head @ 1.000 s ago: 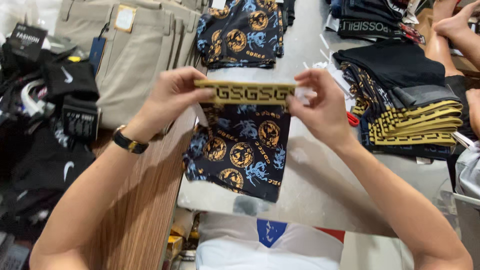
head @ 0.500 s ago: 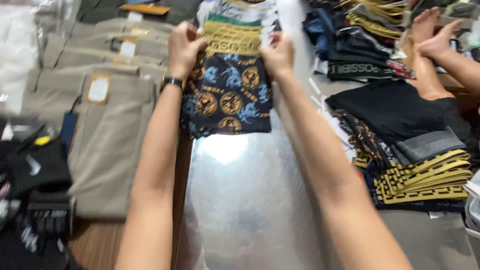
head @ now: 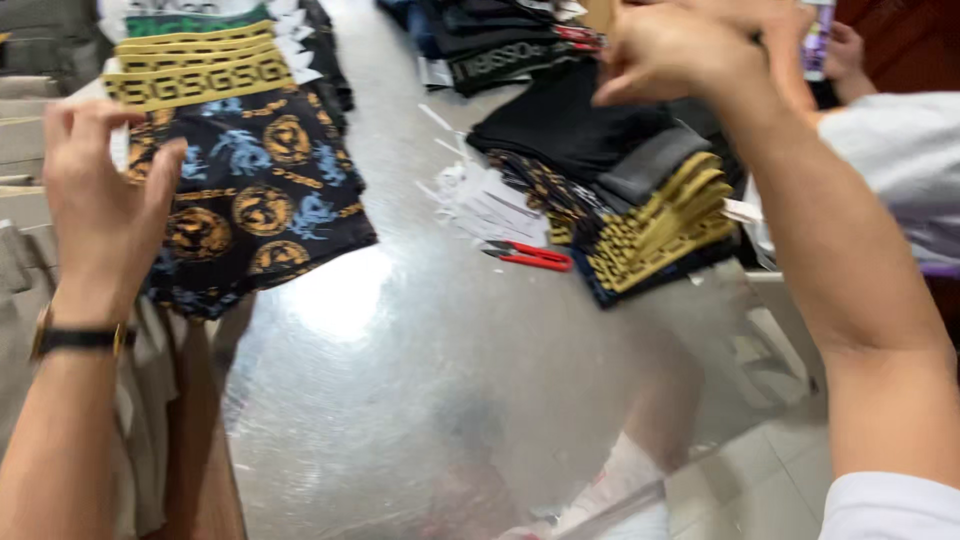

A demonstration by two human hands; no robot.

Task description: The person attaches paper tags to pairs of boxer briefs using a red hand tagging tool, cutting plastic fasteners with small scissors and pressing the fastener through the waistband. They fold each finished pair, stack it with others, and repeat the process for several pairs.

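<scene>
A pair of black shorts (head: 260, 200) with gold medallion and blue prints and a yellow patterned waistband lies on top of a stack of similar shorts at the upper left. My left hand (head: 100, 190), a dark watch on its wrist, rests at the shorts' left edge with fingers spread and nothing gripped. My right hand (head: 680, 50) is blurred, up at the top right above a folded black garment (head: 570, 120). Its fingers are loosely curled and I see nothing in them. Under that garment sits a stack of dark shorts with yellow bands (head: 650, 230).
Red snips (head: 530, 255) and white paper tags (head: 490, 200) lie on the shiny metal table (head: 400, 350). Khaki trousers (head: 15, 150) lie at the far left. More dark garments (head: 500, 50) sit at the back. Another person's hand (head: 850, 50) is at the top right.
Both hands have let go of the printed shorts, which now lie on the left stack. My right hand has swung across to the right stack and the view has turned right.
</scene>
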